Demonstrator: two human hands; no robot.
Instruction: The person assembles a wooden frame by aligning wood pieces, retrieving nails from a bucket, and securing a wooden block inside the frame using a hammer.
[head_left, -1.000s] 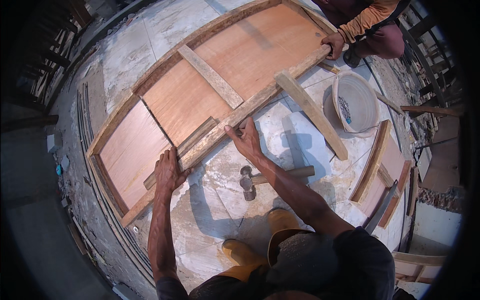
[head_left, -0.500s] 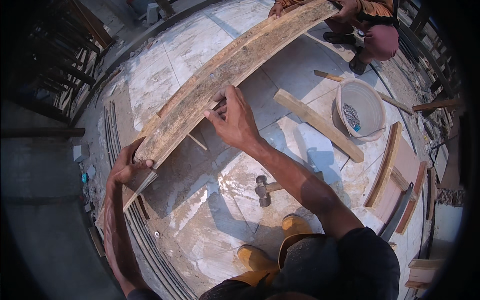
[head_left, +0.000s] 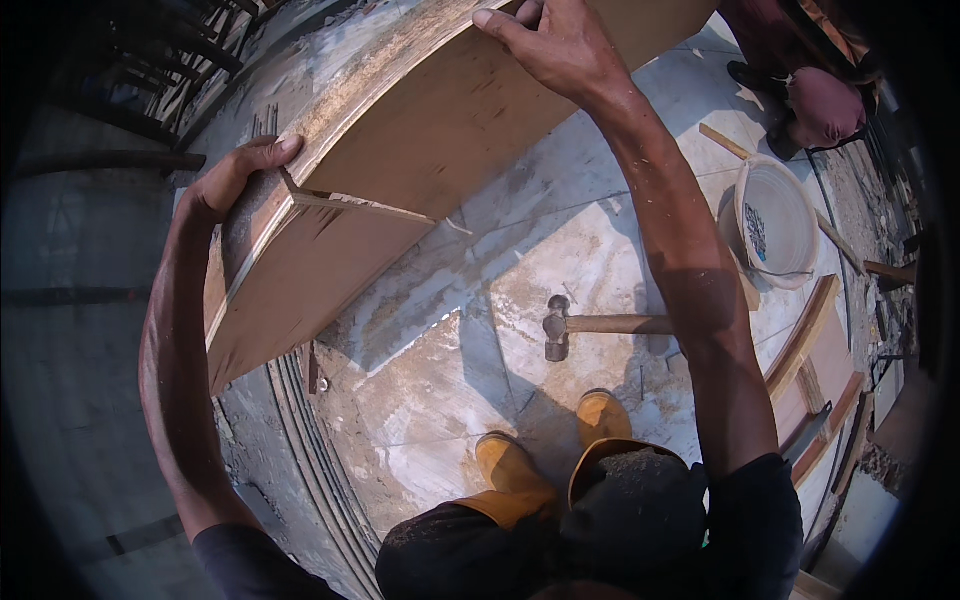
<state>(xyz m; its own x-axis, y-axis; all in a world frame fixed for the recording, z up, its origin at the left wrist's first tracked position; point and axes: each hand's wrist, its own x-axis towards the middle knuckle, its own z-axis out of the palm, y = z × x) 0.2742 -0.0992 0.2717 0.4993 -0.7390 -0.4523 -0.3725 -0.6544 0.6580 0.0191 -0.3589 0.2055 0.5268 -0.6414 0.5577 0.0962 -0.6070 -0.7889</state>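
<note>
A long wooden formwork panel (head_left: 430,130) is tilted up in front of me, its broad brown plywood side facing me. My left hand (head_left: 245,172) is closed over the panel's upper edge near its left end, thumb on the near side. Farther along that edge, my right hand (head_left: 565,45) grips it with the thumb pointing left; its other fingers are partly hidden. A split strip of plywood juts out from the panel below my left hand. On the floor below lies a hammer (head_left: 557,330) with a wooden handle, partly covered by my right forearm.
To the right stands a pale bucket (head_left: 785,225) holding nails. Nearer lies a curved wooden frame (head_left: 805,340). A person in maroon trousers (head_left: 825,110) crouches at the far right. Long thin rods (head_left: 315,470) run along the left floor. My yellow boots (head_left: 510,462) stand below.
The panel has been raised and turned, so its broad side now faces me. My right hand has moved up and right onto its edge; my left hand rose with it.
</note>
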